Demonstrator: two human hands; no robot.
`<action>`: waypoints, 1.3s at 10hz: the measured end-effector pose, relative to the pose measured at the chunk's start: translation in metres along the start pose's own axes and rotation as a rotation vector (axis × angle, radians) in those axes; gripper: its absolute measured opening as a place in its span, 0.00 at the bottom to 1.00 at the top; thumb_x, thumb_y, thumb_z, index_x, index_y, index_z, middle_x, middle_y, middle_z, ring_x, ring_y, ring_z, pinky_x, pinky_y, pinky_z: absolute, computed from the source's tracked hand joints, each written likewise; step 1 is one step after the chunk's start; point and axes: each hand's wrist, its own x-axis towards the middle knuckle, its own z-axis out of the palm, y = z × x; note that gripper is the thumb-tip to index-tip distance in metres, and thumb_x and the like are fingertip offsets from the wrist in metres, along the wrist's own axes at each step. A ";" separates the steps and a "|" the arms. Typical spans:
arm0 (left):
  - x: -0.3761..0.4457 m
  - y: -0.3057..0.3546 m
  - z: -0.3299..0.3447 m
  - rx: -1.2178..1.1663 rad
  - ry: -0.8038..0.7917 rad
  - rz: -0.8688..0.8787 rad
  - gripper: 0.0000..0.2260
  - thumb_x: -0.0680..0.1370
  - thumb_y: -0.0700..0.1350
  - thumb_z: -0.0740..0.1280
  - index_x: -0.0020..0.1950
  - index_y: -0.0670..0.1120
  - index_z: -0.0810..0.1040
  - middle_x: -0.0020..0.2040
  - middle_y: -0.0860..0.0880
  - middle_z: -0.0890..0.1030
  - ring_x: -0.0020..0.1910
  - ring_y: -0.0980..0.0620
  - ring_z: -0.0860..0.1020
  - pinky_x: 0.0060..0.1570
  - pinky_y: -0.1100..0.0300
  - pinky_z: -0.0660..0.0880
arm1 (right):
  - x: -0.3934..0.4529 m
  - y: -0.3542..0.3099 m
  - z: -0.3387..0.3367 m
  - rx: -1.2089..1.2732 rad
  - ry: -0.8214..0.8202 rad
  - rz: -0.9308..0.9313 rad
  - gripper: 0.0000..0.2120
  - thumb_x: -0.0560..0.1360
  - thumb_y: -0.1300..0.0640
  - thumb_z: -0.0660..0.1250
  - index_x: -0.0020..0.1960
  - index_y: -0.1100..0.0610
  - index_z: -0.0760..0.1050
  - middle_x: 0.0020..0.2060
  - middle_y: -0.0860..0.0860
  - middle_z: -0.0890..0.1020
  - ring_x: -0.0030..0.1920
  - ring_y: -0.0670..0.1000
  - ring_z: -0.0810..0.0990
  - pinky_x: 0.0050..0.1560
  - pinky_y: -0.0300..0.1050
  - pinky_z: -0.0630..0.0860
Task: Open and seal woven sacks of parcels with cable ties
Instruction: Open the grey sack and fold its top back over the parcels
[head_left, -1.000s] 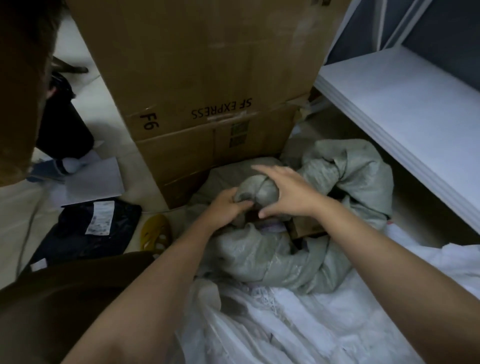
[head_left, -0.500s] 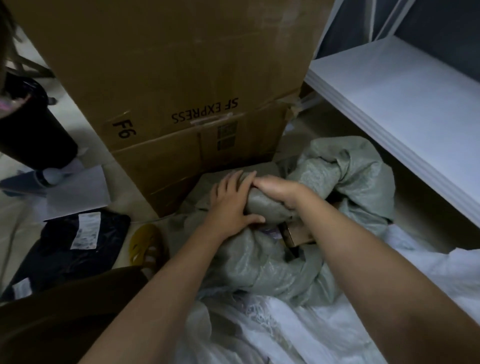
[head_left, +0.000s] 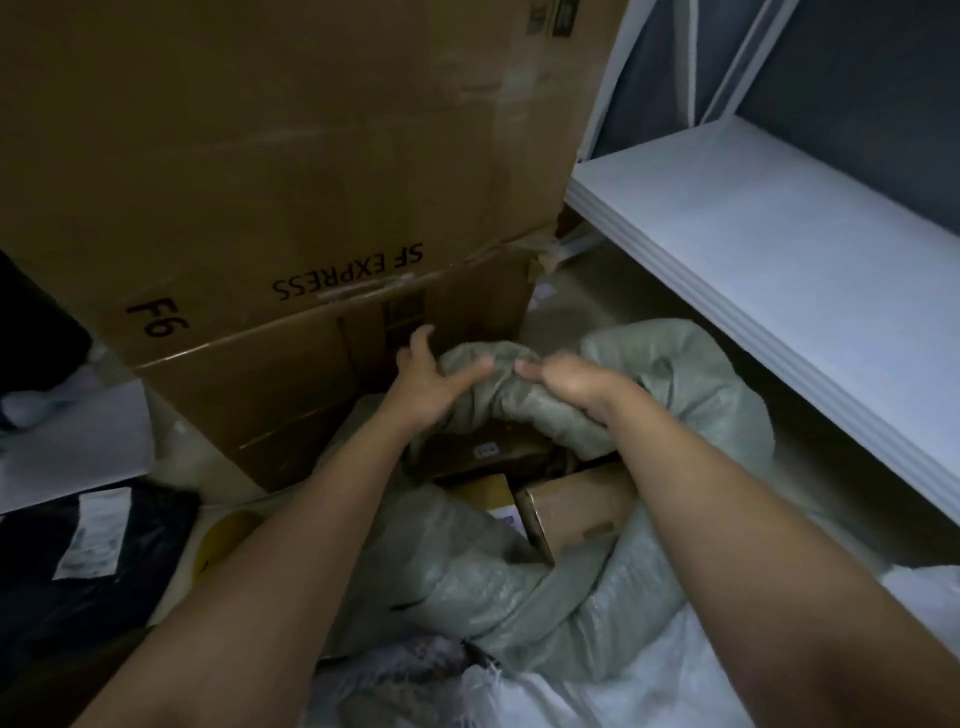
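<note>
The grey-green woven sack (head_left: 597, 597) lay slumped on the floor, its rolled mouth open over brown cardboard parcels (head_left: 576, 504). The left hand (head_left: 426, 389) cupped the bunched rim with fingers spread; the right hand (head_left: 571, 387) gripped it. Behind stood stacked cardboard boxes (head_left: 291, 208); a white shelf (head_left: 779, 249) stood alongside.

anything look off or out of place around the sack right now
A few things. The grey woven sack gapes open, with a cardboard parcel jutting out at a tilt. A black parcel with a white label lies loose on the floor to the left. No cable tie is visible. Both hands gather the sack's rolled rim.
</note>
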 end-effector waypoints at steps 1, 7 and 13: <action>0.005 -0.013 0.007 0.437 -0.135 0.396 0.43 0.68 0.59 0.74 0.76 0.60 0.52 0.75 0.50 0.51 0.73 0.44 0.54 0.69 0.45 0.62 | -0.002 -0.004 -0.005 0.158 -0.142 0.216 0.21 0.78 0.44 0.64 0.61 0.60 0.74 0.50 0.56 0.81 0.50 0.55 0.80 0.52 0.48 0.76; 0.065 0.038 0.004 -0.577 0.118 -0.226 0.17 0.80 0.55 0.61 0.59 0.44 0.79 0.51 0.45 0.82 0.48 0.47 0.80 0.40 0.57 0.74 | 0.021 -0.002 -0.052 0.734 0.305 -0.080 0.13 0.79 0.57 0.59 0.58 0.61 0.77 0.49 0.58 0.81 0.51 0.57 0.79 0.50 0.46 0.75; 0.065 0.020 0.017 -0.604 0.157 -0.371 0.20 0.79 0.56 0.60 0.65 0.45 0.75 0.53 0.43 0.81 0.52 0.43 0.78 0.57 0.50 0.75 | 0.014 0.050 -0.050 0.856 0.380 -0.094 0.12 0.82 0.56 0.59 0.59 0.60 0.76 0.41 0.50 0.83 0.41 0.48 0.81 0.42 0.38 0.77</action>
